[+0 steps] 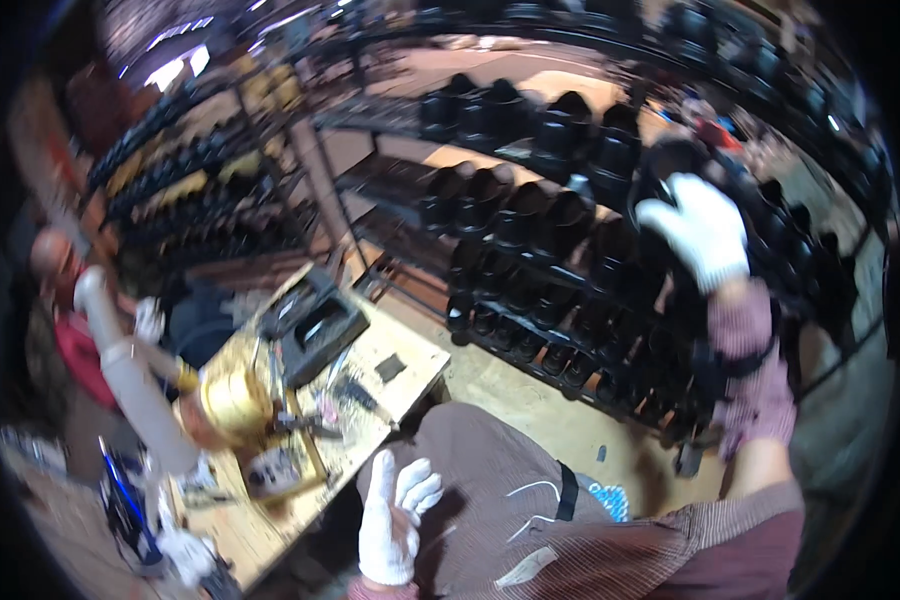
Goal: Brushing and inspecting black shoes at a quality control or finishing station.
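Observation:
My right hand (702, 232), in a white knitted glove, is stretched out to the shoe rack (395, 115) on the right. Its fingers are around a dark, glossy black shoe (667, 160); blur and the glove hide part of the grip. Rows of black shoes (560, 135) stand on the shelves beside and below it. Near my lap, at the workbench's front corner, my left hand (390, 525), also white-gloved, is raised with thumb and fingers apart and nothing in it.
To the left stands a wooden workbench (420, 362) with a black tray (320, 325), a yellow tin (237, 402), a wooden box (280, 470) and scattered tools. Another person (80, 340) works beyond it. A second rack (210, 185) of shoes stands at the back left.

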`<action>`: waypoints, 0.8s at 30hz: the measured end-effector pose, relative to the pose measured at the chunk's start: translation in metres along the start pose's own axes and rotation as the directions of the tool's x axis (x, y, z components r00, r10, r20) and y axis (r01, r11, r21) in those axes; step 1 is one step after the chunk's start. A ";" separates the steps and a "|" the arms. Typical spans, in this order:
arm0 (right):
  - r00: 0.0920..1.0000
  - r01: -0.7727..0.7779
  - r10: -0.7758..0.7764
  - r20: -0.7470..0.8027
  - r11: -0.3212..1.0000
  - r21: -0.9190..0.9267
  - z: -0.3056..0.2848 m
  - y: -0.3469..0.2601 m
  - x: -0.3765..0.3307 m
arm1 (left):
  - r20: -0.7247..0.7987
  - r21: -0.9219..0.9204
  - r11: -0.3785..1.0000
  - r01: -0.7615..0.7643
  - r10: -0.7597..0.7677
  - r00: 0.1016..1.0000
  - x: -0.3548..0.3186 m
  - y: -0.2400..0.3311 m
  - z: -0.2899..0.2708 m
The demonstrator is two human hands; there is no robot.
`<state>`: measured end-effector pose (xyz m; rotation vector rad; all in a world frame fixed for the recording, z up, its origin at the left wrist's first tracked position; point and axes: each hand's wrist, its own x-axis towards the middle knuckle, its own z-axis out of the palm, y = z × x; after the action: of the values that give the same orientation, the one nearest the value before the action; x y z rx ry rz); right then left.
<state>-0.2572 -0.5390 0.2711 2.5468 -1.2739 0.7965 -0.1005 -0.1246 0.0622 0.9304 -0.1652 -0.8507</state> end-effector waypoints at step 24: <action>0.102 0.516 -0.973 -0.205 -0.125 0.848 0.128 -0.204 -0.240 | -0.520 -0.167 0.827 -0.537 0.389 0.761 -0.033 0.035 -0.121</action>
<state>-0.1650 -0.2987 0.0487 3.4013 1.3622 0.2332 -0.0460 -0.0136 0.0221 0.7239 0.1517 -0.1526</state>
